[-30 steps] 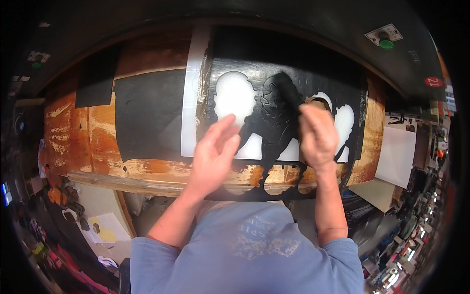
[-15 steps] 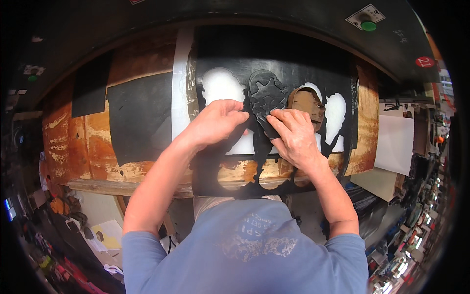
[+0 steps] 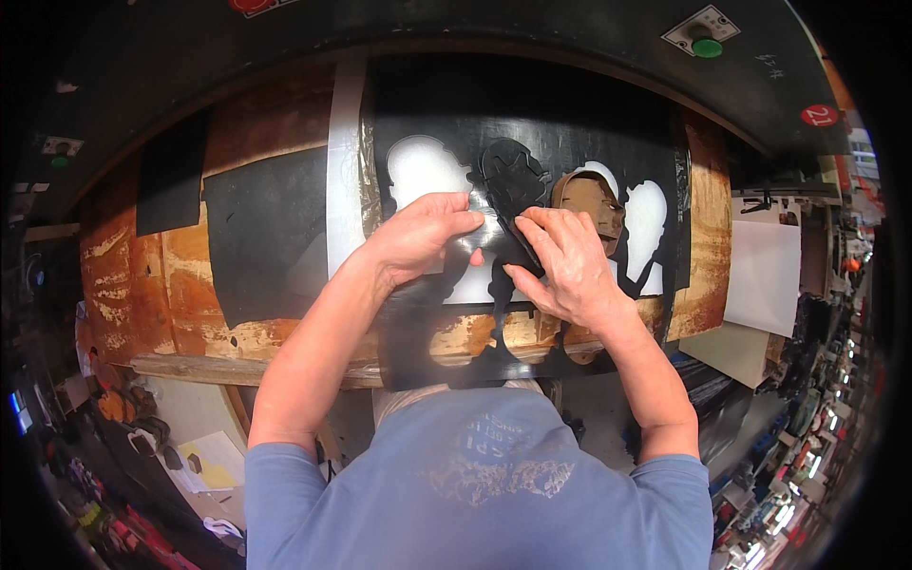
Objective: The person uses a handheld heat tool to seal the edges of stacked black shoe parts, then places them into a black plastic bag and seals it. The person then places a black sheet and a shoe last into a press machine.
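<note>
A black sheet (image 3: 442, 90) with several sole-shaped cutouts lies over a white board (image 3: 429, 163), which shows through the holes. My left hand (image 3: 418, 237) is closed in a pinch on the sheet beside the left cutout. In the middle is a black sole-shaped piece (image 3: 514, 176) with a jagged relief. My right hand (image 3: 575, 261) grips the near end of that piece between fingers and thumb. Just beyond the right hand's knuckles sits a brown sole-shaped cutting die (image 3: 591, 204). The near part of the sheet, hanging over the table edge, is blurred.
A worn wooden table (image 3: 157, 304) carries another black sheet (image 3: 261, 228) at left. A dark machine beam (image 3: 532, 28) with green buttons (image 3: 707, 47) spans the far side. Light panels (image 3: 763, 275) stand at right.
The black sole-shaped piece has tilted and darkened under my right hand, whose thumb now shows apart from the fingers. The sheet's near part has shifted. My left hand stays nearly in place.
</note>
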Tool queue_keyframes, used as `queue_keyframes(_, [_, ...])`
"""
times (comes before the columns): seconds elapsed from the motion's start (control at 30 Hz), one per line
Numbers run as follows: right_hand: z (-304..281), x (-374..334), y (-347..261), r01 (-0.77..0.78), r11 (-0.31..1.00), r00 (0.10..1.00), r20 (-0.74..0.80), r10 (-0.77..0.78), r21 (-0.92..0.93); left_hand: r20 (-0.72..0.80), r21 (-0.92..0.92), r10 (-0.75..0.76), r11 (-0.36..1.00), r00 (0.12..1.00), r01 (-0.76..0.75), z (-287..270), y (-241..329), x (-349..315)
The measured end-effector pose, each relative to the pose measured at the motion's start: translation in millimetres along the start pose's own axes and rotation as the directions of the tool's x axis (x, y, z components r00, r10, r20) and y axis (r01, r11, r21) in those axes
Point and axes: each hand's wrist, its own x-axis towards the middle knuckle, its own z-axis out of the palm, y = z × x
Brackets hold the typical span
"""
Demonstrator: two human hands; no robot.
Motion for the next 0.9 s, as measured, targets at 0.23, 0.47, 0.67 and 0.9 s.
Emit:
queue_keyframes(0.23, [-1, 0, 6, 0.055, 0.998, 0.998, 0.009, -0.055, 0.007, -0.047, 0.338, -0.068, 0.938, 0.997, 0.080, 0, 6, -1])
queue_keyframes(0.47, [3, 9, 18, 0.084, 0.994, 0.994, -0.071, -0.079, 0.075, 0.040, 0.399, 0.021, 0.916, 0.999, -0.035, 4, 8, -3])
queue_keyframes(0.67, [8, 15, 25, 0.004, 0.986, 0.992, -0.128, 0.018, 0.168, 0.041, 0.488, 0.067, 0.869, 0.997, -0.078, -6, 0, -2])
queue_keyframes(0.9, [10, 26, 25, -0.023, 0.943, 0.982, -0.168, 0.083, 0.332, 0.129, 0.368, 0.104, 0.918, 0.986, -0.144, -13, 0, -4])
